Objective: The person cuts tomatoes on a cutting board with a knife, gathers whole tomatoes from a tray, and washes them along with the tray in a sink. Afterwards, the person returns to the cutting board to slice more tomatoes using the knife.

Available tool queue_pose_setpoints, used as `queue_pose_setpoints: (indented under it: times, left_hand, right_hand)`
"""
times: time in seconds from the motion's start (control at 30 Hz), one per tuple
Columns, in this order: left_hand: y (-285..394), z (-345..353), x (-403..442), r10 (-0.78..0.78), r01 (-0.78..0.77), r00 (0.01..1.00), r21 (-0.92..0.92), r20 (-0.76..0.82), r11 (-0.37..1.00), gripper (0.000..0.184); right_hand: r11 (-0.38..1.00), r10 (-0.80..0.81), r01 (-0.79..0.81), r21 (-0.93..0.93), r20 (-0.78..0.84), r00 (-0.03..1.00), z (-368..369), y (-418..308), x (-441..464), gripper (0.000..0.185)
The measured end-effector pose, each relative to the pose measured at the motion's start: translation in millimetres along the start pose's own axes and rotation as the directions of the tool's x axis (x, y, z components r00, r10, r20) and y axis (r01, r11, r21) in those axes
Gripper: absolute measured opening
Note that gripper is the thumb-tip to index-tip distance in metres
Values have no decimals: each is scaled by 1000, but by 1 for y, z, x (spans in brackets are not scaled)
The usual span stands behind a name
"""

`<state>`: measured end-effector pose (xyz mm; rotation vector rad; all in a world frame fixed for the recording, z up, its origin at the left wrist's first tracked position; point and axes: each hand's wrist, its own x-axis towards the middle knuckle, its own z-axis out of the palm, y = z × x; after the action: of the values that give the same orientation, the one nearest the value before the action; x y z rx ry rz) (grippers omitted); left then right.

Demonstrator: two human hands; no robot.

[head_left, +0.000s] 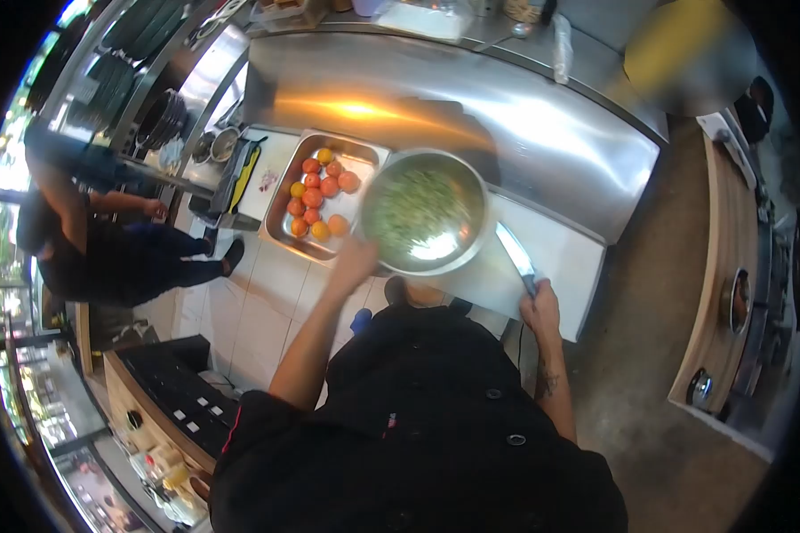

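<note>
My left hand (pixel 354 264) is closed on the near left rim of a round metal bowl (pixel 471 235). Inside the bowl are chopped green leaves or herbs (pixel 422 204), slightly blurred. In my right hand (pixel 540 308) is the handle of a kitchen knife (pixel 516 251), its blade pointing away from me over a white cutting board (pixel 564 258). Left of the bowl stands a rectangular metal tray (pixel 361 165) with several red and orange-yellow tomatoes (pixel 312 197). The bowl overlaps the tray's right edge, and I cannot tell whether it rests on anything.
A metal backsplash (pixel 373 75) rises behind the counter. Black and yellow items (pixel 242 182) lie left of the tray, near small metal bowls (pixel 226 142). Another person (pixel 84 226) stands at the left. A wooden-edged counter (pixel 707 266) runs along the right.
</note>
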<state>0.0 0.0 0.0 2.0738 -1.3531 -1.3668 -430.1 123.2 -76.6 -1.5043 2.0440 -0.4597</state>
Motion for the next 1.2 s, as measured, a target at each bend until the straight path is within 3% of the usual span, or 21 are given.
queue_pose_setpoints:
  times: [0.03, 0.1, 0.17, 0.3, 0.37, 0.4, 0.43, 0.47, 0.5, 0.53, 0.57, 0.7, 0.77, 0.83, 0.9, 0.93, 1.03, 1.07, 1.1, 1.13, 1.2]
  left_hand:
    - [0, 23, -2, 7, -9, 999, 55, 31, 998, 42]
    - [5, 69, -2, 223, -220, 975, 104, -18, 970, 40]
    - [4, 104, -1, 317, -317, 948, 83, 15, 945, 42]
    - [16, 137, -6, 368, -377, 923, 66, 114, 924, 46]
    - [43, 134, -13, 269, -244, 916, -119, 298, 962, 48]
    - [66, 121, -21, 26, 115, 903, -299, 430, 947, 47]
    - [26, 137, 14, 304, -324, 911, 26, 277, 946, 46]
    - [-13, 146, 53, 594, -629, 773, 398, 225, 668, 45]
    - [0, 137, 64, 496, -466, 868, 395, 30, 792, 46]
    - [-20, 126, 81, 636, -427, 761, 640, -126, 639, 54]
    - [-11, 110, 88, 715, -358, 650, 725, -258, 588, 57]
    - [-36, 88, 139, 546, -239, 812, 734, -208, 635, 65]
    - [-63, 97, 157, 639, -241, 737, 797, -222, 554, 65]
    - [-64, 97, 151, 502, -166, 831, 752, -242, 637, 63]
    - [-81, 87, 148, 225, -75, 956, 585, -189, 808, 54]
    - [-106, 86, 151, 235, -85, 942, 507, -240, 857, 53]
    - [-120, 81, 134, 585, -363, 792, 635, -176, 682, 50]
    - [-84, 70, 100, 520, -297, 851, 758, -66, 581, 53]
    - [-110, 69, 118, 633, -334, 771, 804, -67, 492, 55]
    - [-99, 61, 99, 508, -266, 861, 850, -3, 455, 54]
    - [-86, 47, 80, 573, -316, 817, 879, 60, 358, 55]
  right_hand:
    - [1000, 23, -23, 12, -24, 999, -2, 9, -8, 40]
    - [999, 36, -36, 3, -55, 998, -11, 16, -16, 37]
    - [979, 200, -190, 77, -140, 970, -27, 16, -29, 37]
    - [970, 233, -242, -4, -261, 937, -33, 40, -39, 38]
    - [971, 238, -237, 34, -262, 935, -29, 63, -45, 41]
    - [952, 305, -297, 69, -243, 921, -36, 57, -43, 43]
    - [927, 375, -364, 88, -225, 900, -46, 56, -46, 46]
    - [923, 386, -375, 90, -222, 896, -46, 59, -47, 46]
    - [900, 436, -424, 101, -249, 865, -45, 61, -46, 47]
    - [875, 483, -471, 111, -274, 832, -44, 63, -47, 48]
    - [874, 486, -473, 116, -273, 831, -44, 62, -48, 48]
    - [896, 445, -413, 166, -329, 833, -45, 52, -57, 46]
    - [910, 415, -382, 162, -361, 835, -49, 54, -63, 46]
    - [910, 414, -376, 173, -328, 849, -50, 52, -63, 45]
    - [907, 416, -359, 221, -336, 845, -43, 58, -66, 46]
    - [907, 413, -346, 240, -342, 844, -41, 64, -65, 46]
    - [895, 446, -401, 196, -413, 794, -33, 73, -66, 47]
    - [863, 503, -435, 255, -376, 778, -31, 73, -65, 49]
    - [859, 508, -428, 281, -363, 781, -36, 69, -65, 50]
    - [838, 542, -476, 269, -304, 783, -35, 69, -71, 51]
    - [821, 560, -479, 312, -274, 782, -50, 48, -73, 52]
